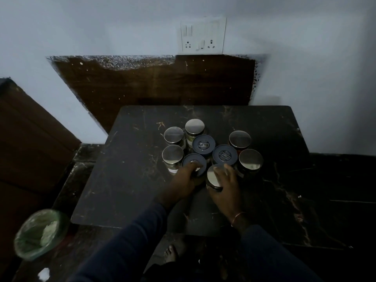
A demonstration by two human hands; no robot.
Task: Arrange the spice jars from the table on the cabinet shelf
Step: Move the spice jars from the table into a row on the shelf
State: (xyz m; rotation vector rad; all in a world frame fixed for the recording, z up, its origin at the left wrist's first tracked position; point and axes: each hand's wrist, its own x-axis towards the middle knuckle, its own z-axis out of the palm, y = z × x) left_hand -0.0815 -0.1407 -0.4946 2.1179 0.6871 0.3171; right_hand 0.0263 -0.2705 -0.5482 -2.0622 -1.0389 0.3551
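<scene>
Your left hand (183, 181) is clamped over the top of a blue-lid jar (197, 162), fingers curled down around the lid. Your right hand (225, 189) has a silver-lid jar (212, 177) just beside it, fingers draped over the far edge and thumb on the near side, so both hands are holding one each. Both of those sit at the near edge of the cluster, on the table (132, 180) as far as the dim light lets me tell. The other seven jars (203, 144) stand upright in a tight bunch right behind your fingers (two more blue lids in the middle, silver ones around them), roughly mid-table. Further out there's a green-lined bin (38, 233) on the floor to your left, a dark wooden board (152, 84) against the wall behind the table, and a socket plate (203, 35) above that
</scene>
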